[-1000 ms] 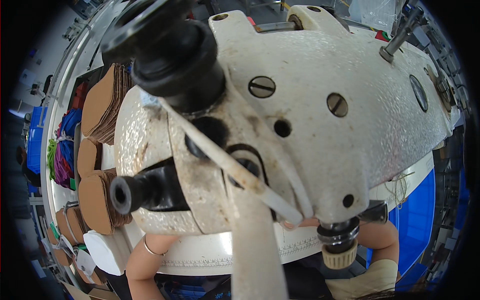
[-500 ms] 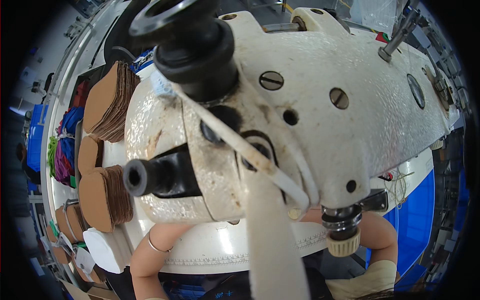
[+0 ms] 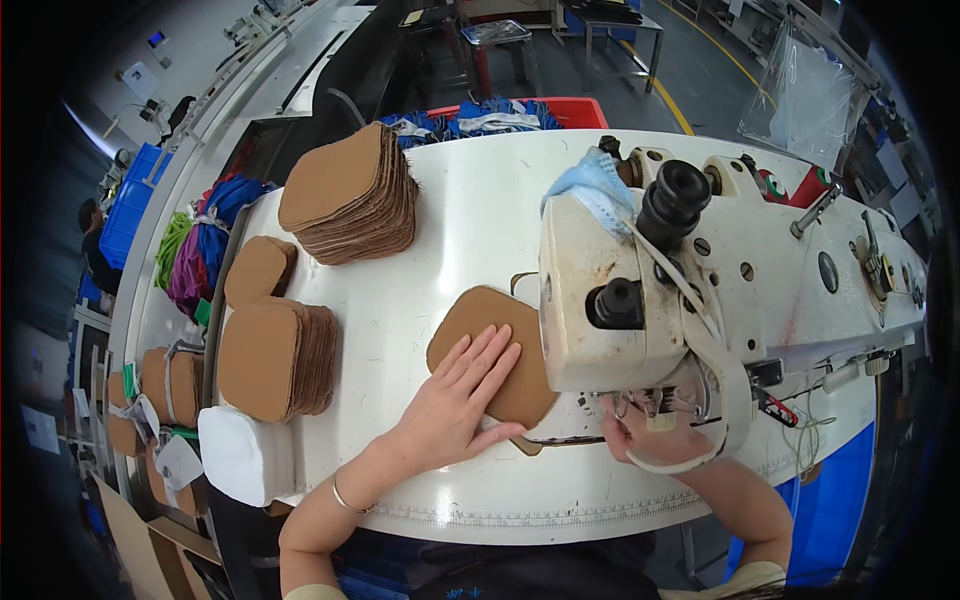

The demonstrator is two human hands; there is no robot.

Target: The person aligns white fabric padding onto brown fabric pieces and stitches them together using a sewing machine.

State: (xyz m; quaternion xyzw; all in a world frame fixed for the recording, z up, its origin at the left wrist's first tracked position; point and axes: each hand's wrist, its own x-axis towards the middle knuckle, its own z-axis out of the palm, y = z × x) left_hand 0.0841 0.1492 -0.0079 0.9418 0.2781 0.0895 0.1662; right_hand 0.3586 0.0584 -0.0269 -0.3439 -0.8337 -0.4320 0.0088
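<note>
The view is now pulled back from the sewing machine (image 3: 700, 290) – the left hand (image 3: 455, 400) lies flat, released, on the brown leather piece (image 3: 495, 350) on the bench (image 3: 450, 215); the right hand (image 3: 650, 440) sits under the head, its grip hidden.

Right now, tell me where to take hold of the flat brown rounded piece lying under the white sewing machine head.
Grip the flat brown rounded piece at its far-left rounded edge, coming from the left. That edge lies bare on the white table; the left hand presses the near part flat, and the white sewing machine head covers the right side.
</note>
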